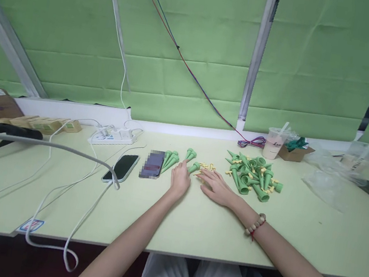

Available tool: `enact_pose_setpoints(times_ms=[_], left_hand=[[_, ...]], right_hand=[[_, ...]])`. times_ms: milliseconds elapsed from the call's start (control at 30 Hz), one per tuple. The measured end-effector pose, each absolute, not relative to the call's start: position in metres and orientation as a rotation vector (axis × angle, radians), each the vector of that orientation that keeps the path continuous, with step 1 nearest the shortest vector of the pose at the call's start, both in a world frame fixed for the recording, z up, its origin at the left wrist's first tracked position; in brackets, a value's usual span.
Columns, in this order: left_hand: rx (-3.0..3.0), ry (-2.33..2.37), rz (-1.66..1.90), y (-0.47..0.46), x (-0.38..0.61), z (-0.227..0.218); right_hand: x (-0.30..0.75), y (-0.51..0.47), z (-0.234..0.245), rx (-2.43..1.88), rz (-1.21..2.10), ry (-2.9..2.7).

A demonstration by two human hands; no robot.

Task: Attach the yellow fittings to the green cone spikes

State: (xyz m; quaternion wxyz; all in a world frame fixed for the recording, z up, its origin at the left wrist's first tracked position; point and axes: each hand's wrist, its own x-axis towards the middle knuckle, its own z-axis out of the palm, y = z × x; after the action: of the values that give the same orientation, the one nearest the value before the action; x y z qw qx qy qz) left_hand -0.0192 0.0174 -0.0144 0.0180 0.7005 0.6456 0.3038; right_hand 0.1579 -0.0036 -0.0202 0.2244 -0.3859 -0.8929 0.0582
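Observation:
My left hand (179,179) rests flat on the pale green table (192,223), fingers stretched toward a green cone-shaped plastic piece (194,167). My right hand (216,187) lies beside it, fingers extended toward some small yellow clips (207,166). Neither hand holds anything. A small group of green cones (170,159) lies just left of my left hand, with one more cone (190,153) behind it. A larger pile of green cones with yellow clips (254,175) sits to the right of my right hand.
Two phones (121,167) (152,164) lie left of the cones. A white power strip (112,135) and cables trail over the left side. A drink cup (274,142), a small cardboard box (295,150) and plastic bags (327,178) stand at the back right.

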Motion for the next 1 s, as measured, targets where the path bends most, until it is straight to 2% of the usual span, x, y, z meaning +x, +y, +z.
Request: enact_pose_setpoints(times_ms=[133, 267, 400, 567, 1000], left_hand=[[2.013, 1.915, 1.168, 0.022, -0.020, -0.022], [1.679, 1.630, 1.406, 0.029, -0.017, -0.022], [1.413, 1.331, 1.364, 0.026, -0.009, -0.014], [1.354, 1.075, 1.349, 0.016, 0.001, -0.004], [1.160, 0.999, 1.535, 0.010, 0.001, 0.004]], right_hand=[[0.153, 0.000, -0.023, -1.070, 0.150, -2.468], [0.150, 0.004, -0.024, -1.061, 0.116, -2.418], [0.150, 0.005, -0.023, -1.064, 0.093, -2.361], [0.150, 0.005, -0.021, -1.092, 0.120, -2.358], [0.151, 0.011, -0.023, -0.985, 0.143, -2.215]])
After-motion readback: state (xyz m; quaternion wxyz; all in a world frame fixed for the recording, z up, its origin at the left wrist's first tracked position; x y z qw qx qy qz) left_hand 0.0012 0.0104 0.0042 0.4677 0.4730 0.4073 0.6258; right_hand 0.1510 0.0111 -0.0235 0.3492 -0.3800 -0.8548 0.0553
